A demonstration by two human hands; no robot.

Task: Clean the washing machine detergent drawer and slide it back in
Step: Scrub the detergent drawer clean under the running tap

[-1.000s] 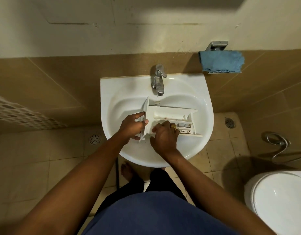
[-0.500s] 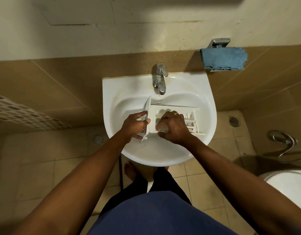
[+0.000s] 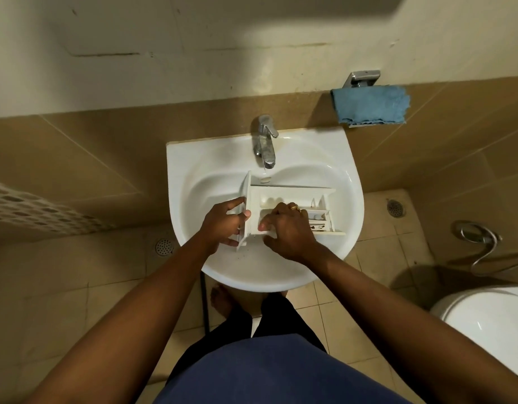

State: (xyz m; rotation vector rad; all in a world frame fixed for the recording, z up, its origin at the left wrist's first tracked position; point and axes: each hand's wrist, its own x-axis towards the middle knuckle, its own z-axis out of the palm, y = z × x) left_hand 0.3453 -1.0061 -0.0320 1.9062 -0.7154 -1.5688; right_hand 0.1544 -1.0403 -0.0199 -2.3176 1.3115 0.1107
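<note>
The white detergent drawer (image 3: 295,193) lies lengthwise in the white sink (image 3: 193,164), its front panel to the left, just below the tap (image 3: 265,141). My left hand (image 3: 222,225) grips the front panel, thumb on its inner face and fingers on the outer side. My right hand (image 3: 289,231), wearing a ring, reaches over the drawer's near wall. Its fingers curl into the compartment behind the panel and its thumb sits outside the wall. The smaller compartments at the drawer's right end are uncovered.
A blue cloth (image 3: 371,104) hangs on a metal holder on the wall to the right of the sink. A toilet (image 3: 491,325) stands at the lower right, with a spray hose (image 3: 476,234) on the wall above it. Floor drains (image 3: 164,246) sit in the tiled floor.
My right hand moved deeper into the drawer, then drew back to the near compartment by the front panel. My left hand has kept its hold. The drawer stayed in the sink.
</note>
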